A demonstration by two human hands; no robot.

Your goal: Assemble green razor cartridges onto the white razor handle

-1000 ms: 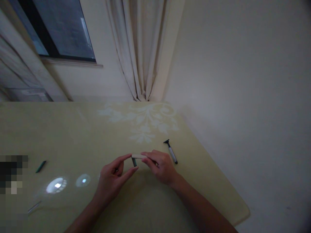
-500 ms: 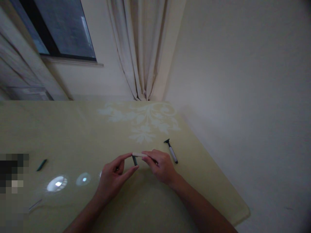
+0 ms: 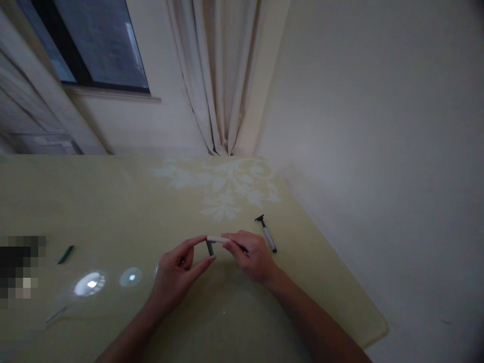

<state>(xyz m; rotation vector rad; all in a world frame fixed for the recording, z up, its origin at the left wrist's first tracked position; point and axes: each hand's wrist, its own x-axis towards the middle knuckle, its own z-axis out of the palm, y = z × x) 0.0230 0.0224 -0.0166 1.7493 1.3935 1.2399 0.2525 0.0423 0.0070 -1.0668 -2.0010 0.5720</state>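
Observation:
Between the thumb and forefinger of my left hand (image 3: 177,269) is a small dark green piece (image 3: 209,247), held by its two ends. My right hand (image 3: 251,256) pinches a thin, pale stick-like item (image 3: 217,239), whose left end meets the top of the dark piece. Both hands are just above the table. A razor (image 3: 267,234) with a dark head and a grey-and-black handle lies just beyond my right hand.
The pale green table (image 3: 321,282) has a white floral pattern. At its left lie another dark green piece (image 3: 66,254) and a thin stick (image 3: 56,315). Curtains (image 3: 215,75), a window (image 3: 102,45) and a wall stand behind.
The whole view has shifted very slightly. My hands hold the same two items in nearly the same pose, with no clear movement between them.

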